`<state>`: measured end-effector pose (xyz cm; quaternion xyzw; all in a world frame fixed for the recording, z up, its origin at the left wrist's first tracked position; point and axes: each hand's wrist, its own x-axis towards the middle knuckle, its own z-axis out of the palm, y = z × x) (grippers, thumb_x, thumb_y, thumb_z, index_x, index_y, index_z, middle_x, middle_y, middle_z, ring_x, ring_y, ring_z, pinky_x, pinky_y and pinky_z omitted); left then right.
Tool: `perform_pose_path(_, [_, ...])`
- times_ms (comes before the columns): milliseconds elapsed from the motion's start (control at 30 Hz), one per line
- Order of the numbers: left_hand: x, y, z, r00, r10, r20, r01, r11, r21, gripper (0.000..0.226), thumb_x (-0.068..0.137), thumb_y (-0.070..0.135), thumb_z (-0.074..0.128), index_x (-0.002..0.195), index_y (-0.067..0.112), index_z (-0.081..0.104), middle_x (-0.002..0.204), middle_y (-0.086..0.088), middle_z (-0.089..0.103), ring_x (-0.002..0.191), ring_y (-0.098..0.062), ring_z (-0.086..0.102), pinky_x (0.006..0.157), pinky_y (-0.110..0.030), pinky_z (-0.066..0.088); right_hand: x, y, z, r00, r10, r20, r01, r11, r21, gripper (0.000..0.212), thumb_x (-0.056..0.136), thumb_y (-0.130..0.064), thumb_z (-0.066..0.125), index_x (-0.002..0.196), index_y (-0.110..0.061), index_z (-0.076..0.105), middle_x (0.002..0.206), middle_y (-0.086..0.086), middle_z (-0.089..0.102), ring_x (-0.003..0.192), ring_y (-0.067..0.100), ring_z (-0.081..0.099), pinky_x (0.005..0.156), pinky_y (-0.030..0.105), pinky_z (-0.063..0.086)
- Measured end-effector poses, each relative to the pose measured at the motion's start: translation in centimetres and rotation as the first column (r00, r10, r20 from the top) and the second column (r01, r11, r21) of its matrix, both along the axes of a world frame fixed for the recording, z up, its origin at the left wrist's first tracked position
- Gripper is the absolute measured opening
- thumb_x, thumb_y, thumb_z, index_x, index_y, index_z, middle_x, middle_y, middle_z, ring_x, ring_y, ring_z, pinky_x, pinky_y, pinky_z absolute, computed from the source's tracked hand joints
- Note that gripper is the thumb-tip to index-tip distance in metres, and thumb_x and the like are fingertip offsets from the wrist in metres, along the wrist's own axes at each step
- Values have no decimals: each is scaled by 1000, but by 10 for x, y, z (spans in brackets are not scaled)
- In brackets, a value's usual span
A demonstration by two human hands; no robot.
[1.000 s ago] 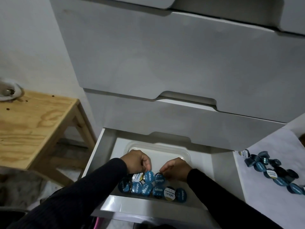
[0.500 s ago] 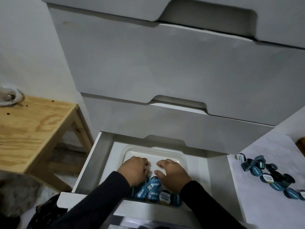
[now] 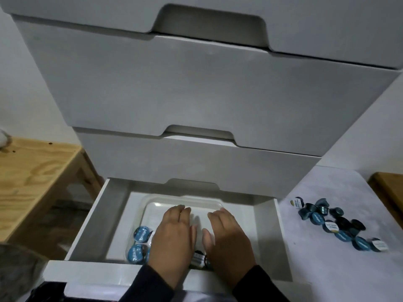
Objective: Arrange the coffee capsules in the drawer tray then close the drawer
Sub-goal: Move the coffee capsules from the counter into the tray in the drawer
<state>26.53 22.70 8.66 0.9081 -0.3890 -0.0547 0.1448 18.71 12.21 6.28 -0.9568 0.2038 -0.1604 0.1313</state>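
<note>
The open drawer (image 3: 273, 243) holds a clear plastic tray (image 3: 152, 209) on its white floor. In the tray's near part lie blue-lidded coffee capsules (image 3: 141, 234), 2 of them in plain sight at its left edge. To the right, a white surface (image 3: 327, 269) carries a loose cluster of capsules (image 3: 335, 227). To the left stands a wooden table (image 3: 32, 182).

Ahead of the flat, spread left hand (image 3: 174, 238) and right hand (image 3: 226, 238), the far half of the white tray (image 3: 187, 202) lies bare, roofed closely by the closed drawer front (image 3: 196, 166) above. Blue coffee capsules (image 3: 139, 245) crowd the tray just left of and under the left hand, one more between the wrists. Beyond the drawer wall (image 3: 281, 234) to the right, loose capsules (image 3: 340, 225) litter the white surface (image 3: 327, 269).
</note>
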Motion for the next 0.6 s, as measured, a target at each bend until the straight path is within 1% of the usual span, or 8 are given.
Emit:
perform_pose_path(167, [-30, -33, 10, 998, -34, -60, 29, 996, -90, 60, 93, 34, 48, 146, 17, 22, 151, 0, 28, 140, -13, 23, 115, -24, 19, -33, -26, 13, 999, -38, 6, 38, 999, -18, 39, 72, -31, 45, 99, -11, 65, 95, 6, 72, 93, 20, 67, 80, 30, 57])
perform_pose_path(233, [-45, -53, 10, 995, -43, -85, 29, 987, -160, 53, 95, 34, 44, 143, 17, 30, 148, -1, 35, 137, -14, 30, 113, -24, 23, -50, -46, 14, 998, -60, 19, 60, 998, -27, 39, 73, -32, 44, 100, -12, 65, 96, 5, 71, 94, 19, 67, 80, 27, 56])
perform_pose_path(300, [-62, -75, 11, 995, -23, -100, 7, 987, -159, 48, 93, 33, 48, 138, 17, 41, 141, -2, 46, 132, -16, 41, 109, -27, 32, -70, -71, 13, 994, -94, 53, 94, 996, -1, 39, 76, -33, 44, 104, -13, 63, 100, 4, 70, 98, 17, 64, 86, 23, 51])
perform_pose_path(400, [-93, -120, 6, 1000, -17, -24, 12, 978, -208, 36, 84, 29, 61, 117, 15, 63, 113, -3, 67, 105, -18, 64, 86, -27, 52, -107, -113, 9, 987, -131, 91, 130, 991, 11, 37, 88, -36, 35, 109, -15, 57, 105, 5, 68, 104, 16, 59, 86, 24, 51])
perform_pose_path(433, [-107, -138, 6, 999, -32, -9, 29, 974, -223, 33, 84, 31, 57, 112, 16, 64, 107, 0, 69, 98, -16, 67, 80, -23, 54, -122, -128, 8, 987, -140, 83, 140, 990, 0, 41, 93, -39, 26, 110, -15, 55, 106, 5, 68, 106, 15, 56, 86, 24, 51])
perform_pose_path(500, [-135, -170, 5, 993, -102, -58, 89, 975, -203, 37, 87, 34, 43, 114, 18, 62, 108, 4, 66, 99, -12, 66, 81, -18, 52, -151, -163, 4, 984, -159, 77, 161, 987, -22, 52, 95, -43, 15, 111, -13, 55, 106, 5, 67, 108, 13, 49, 88, 24, 48])
perform_pose_path(533, [-150, -184, 3, 988, -135, -74, 117, 971, -209, 39, 86, 36, 41, 111, 18, 64, 106, 3, 67, 96, -11, 67, 78, -17, 52, -166, -180, 1, 981, -177, 74, 179, 984, -21, 54, 95, -44, 16, 111, -12, 56, 107, 5, 67, 108, 13, 48, 88, 23, 46])
perform_pose_path(600, [-178, -210, -14, 980, -188, -71, 169, 961, -217, 33, 81, 37, 52, 102, 19, 70, 96, 4, 72, 86, -10, 70, 71, -19, 55, -195, -213, -7, 972, -228, 51, 228, 974, -10, 46, 94, -41, 25, 110, -13, 58, 105, 4, 67, 106, 14, 51, 83, 21, 46])
